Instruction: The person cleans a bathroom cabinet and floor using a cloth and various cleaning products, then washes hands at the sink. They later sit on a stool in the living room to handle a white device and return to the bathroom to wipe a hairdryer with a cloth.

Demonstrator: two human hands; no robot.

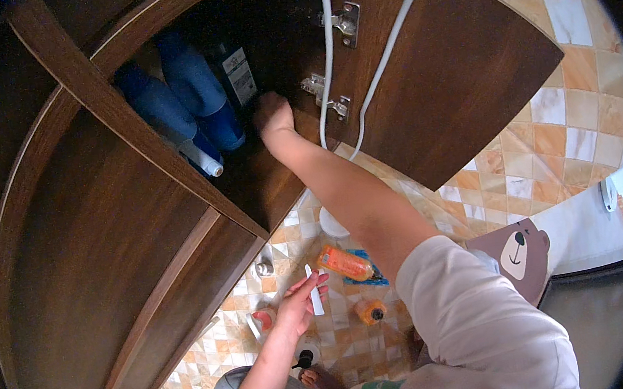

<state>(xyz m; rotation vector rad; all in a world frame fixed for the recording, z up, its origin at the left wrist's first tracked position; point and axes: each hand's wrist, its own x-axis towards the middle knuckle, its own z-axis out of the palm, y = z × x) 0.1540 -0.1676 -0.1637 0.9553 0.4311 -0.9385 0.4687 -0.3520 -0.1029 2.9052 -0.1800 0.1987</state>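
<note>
My right hand (273, 114) reaches into a dark wooden cabinet (269, 192), its fingers curled closed by the inner side wall. Whatever it grips, if anything, is hidden. Just left of it stand a dark container with a white label (240, 76) and a blue bottle (195, 85). Another blue bottle (155, 101) is beside that one, and a white-tipped tube (204, 159) lies in front. Lower down, over the tiled floor, my left hand (297, 307) holds a slim, flat white piece (315, 292) between thumb and fingers.
The cabinet door (458, 62) hangs open on metal hinges (344, 25). White hoses (332, 38) run down across it. An orange bottle (346, 263) and an orange container with a dark cap (371, 311) are on the tiles. At right is a brown bear-shaped mat (527, 262).
</note>
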